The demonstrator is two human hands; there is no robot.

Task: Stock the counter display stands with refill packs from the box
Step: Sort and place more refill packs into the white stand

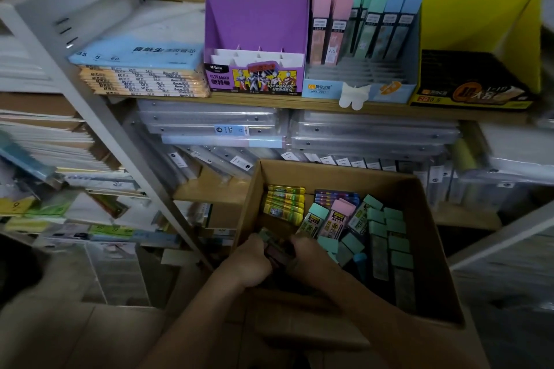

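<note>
Inside the box point(338, 177), near-left corner: dark bundle of packs point(277, 252)
Left hand point(251, 260): fingers grasp the bundle
Right hand point(305, 250): fingers grasp the same bundle
Above the box: purple stand point(254, 24)

both hands are inside the cardboard box point(329, 167). the left hand point(254, 262) and the right hand point(307, 250) grip one dark bundle of packs point(277, 252) at the left side of the box. yellow packs point(284, 204) lie at the far left; teal-capped packs point(389, 232) fill the right side. on the shelf above stand a purple display stand point(257, 18), a blue display stand point(326, 89) and a yellow display stand point(479, 24).
</note>
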